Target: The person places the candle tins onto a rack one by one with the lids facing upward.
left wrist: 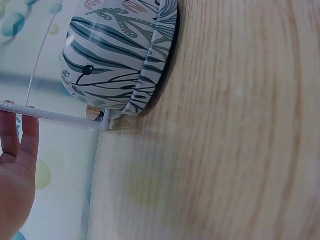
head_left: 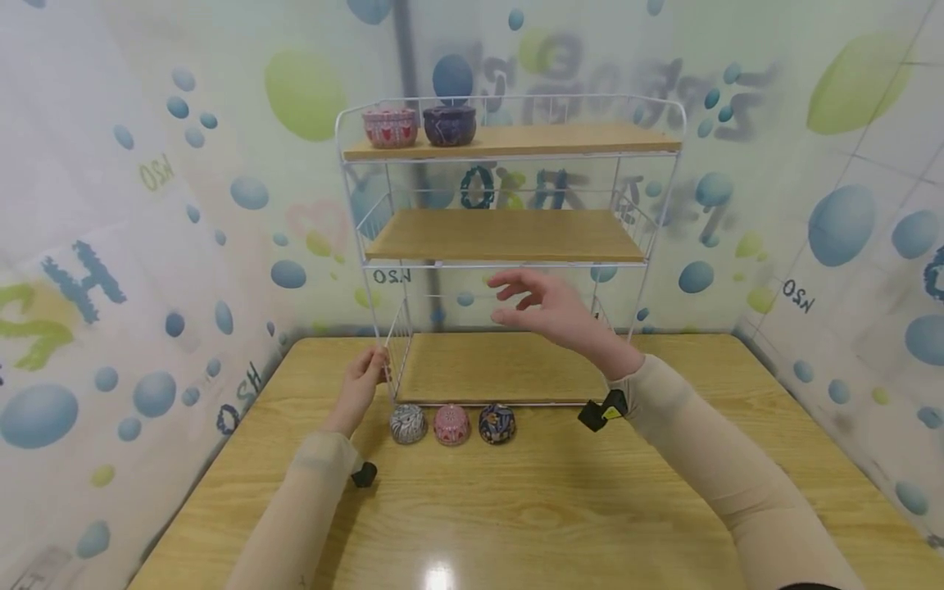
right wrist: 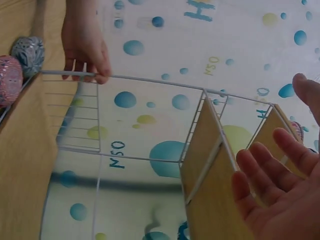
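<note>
A white wire rack (head_left: 497,262) with wooden shelves stands on the table. At its lower left post, my left hand (head_left: 363,383) grips the white frame; in the left wrist view the fingers (left wrist: 27,142) reach behind the post. My right hand (head_left: 549,315) hovers before the gap under the middle shelf, fingers relaxed, holding nothing. Three small bowls lie upside down along the rack's front edge: a black-and-white patterned bowl (head_left: 408,424), a pink bowl (head_left: 451,424) and a dark blue floral bowl (head_left: 497,424). The patterned bowl is nearest my left hand.
On the top shelf's left end, a pink heart-patterned bowl (head_left: 391,129) and a dark blue bowl (head_left: 450,126) stand upright side by side. The wooden table (head_left: 531,508) extends toward me. Printed sheeting (head_left: 243,164) closes off the back and sides.
</note>
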The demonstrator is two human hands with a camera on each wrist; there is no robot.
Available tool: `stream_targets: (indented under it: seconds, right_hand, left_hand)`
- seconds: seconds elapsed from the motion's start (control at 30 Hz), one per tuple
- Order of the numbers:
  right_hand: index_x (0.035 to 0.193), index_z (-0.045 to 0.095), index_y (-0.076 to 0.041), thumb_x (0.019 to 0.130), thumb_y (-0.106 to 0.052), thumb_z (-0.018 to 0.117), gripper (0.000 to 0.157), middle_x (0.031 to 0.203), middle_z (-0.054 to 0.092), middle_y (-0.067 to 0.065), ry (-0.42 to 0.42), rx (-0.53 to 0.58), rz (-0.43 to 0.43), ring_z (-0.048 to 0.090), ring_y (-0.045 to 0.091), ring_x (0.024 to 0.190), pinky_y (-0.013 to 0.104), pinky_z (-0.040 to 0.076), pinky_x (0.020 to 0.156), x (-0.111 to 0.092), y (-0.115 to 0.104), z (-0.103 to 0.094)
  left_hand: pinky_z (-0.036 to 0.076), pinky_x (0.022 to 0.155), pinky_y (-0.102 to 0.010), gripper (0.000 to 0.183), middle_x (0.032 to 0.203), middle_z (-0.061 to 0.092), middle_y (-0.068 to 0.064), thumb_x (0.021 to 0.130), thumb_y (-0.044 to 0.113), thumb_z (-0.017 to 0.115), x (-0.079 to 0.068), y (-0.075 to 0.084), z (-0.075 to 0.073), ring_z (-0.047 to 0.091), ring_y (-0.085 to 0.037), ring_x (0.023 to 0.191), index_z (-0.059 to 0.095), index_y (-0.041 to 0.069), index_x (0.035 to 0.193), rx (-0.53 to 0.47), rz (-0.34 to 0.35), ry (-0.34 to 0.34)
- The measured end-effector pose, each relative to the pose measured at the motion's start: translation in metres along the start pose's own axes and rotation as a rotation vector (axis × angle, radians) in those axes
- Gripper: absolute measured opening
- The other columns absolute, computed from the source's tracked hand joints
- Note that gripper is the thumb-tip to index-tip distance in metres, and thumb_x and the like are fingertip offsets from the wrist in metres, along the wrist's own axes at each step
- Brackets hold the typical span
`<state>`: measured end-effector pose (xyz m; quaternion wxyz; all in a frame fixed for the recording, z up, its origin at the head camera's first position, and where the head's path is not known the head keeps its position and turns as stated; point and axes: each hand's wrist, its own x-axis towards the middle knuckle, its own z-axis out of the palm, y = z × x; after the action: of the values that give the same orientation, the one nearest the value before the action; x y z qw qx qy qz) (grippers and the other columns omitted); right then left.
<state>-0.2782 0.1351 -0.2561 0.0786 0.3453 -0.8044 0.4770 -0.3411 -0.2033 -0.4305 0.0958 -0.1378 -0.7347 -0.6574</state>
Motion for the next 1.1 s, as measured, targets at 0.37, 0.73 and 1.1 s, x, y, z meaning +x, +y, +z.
stream_targets:
  seconds: [0.37, 0.73, 1.1]
  right_hand:
    - [0.133, 0.054, -0.008, 0.085, -0.012, 0.076, 0.053, 0.128, 0.058, 0.006, -0.116, 0.076, 0.034, 0.054, 0.027, 0.116, 0.048, 0.046, 0.093, -0.019, 0.045, 0.029]
    - [0.132, 0.055, -0.005, 0.081, -0.013, 0.079, 0.057, 0.127, 0.06, 0.009, -0.17, 0.059, 0.009, 0.055, 0.028, 0.115, 0.048, 0.045, 0.096, -0.034, 0.087, 0.06]
    - [0.135, 0.052, -0.003, 0.081, -0.017, 0.08, 0.062, 0.133, 0.055, 0.018, -0.224, 0.074, 0.079, 0.053, 0.031, 0.119, 0.049, 0.045, 0.096, -0.053, 0.132, 0.084]
  left_hand:
    - [0.05, 0.088, -0.05, 0.03, 0.094, 0.051, -0.008, 0.105, 0.017, 0.041, -0.011, 0.023, 0.004, 0.058, -0.011, 0.082, 0.049, -0.012, 0.102, 0.026, -0.005, -0.011]
    - [0.051, 0.084, -0.035, 0.033, 0.099, 0.048, -0.026, 0.106, 0.02, 0.04, -0.01, 0.021, 0.003, 0.054, -0.02, 0.089, 0.048, -0.012, 0.103, 0.024, -0.003, -0.017]
    - [0.05, 0.088, -0.044, 0.035, 0.103, 0.044, -0.036, 0.106, 0.018, 0.039, -0.01, 0.019, 0.005, 0.053, -0.013, 0.085, 0.044, -0.017, 0.106, 0.004, 0.0, -0.016]
